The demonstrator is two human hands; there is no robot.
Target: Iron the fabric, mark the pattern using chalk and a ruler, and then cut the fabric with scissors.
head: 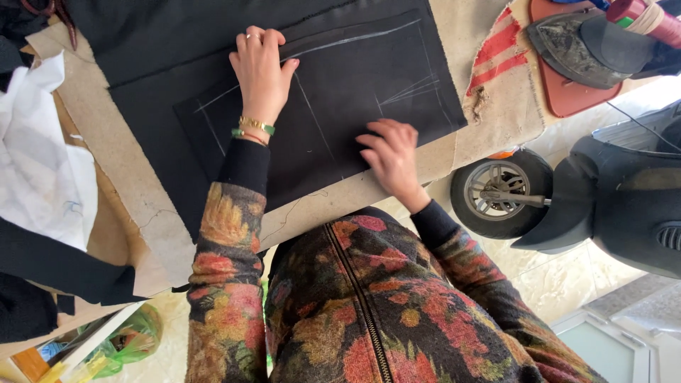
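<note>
Fabric: black cloth panel (pixel 333 106) spread flat on worktable (pixel 135 184), atop larger black piece (pixel 156 42); near edge just at table edge.
Markings: chalk lines (pixel 355 39) already drawn — long curved line along far side, straight lines crossing middle, small wedge of lines toward right. Marking looks largely done, as a judgement.
Cutting: no cut visible along chalk; panel edges intact; no scissors or chalk in view.
Left hand (pixel 261 74): fingers extended, palm down, pressing cloth near curved line; grasps nothing. Ring, bracelets at wrist.
Right hand (pixel 391 157): fingers spread, tips on near edge of panel; loose, nothing clenched; pinching of edge cannot be told.
Stage: smoothing or aligning, by judgement; cutting along lines left.
Surroundings: flat iron (pixel 574 46) on red-brown stand (pixel 567 99), far right of table; white cloth (pixel 42 163) at left; scooter wheel (pixel 496 193) on floor.
</note>
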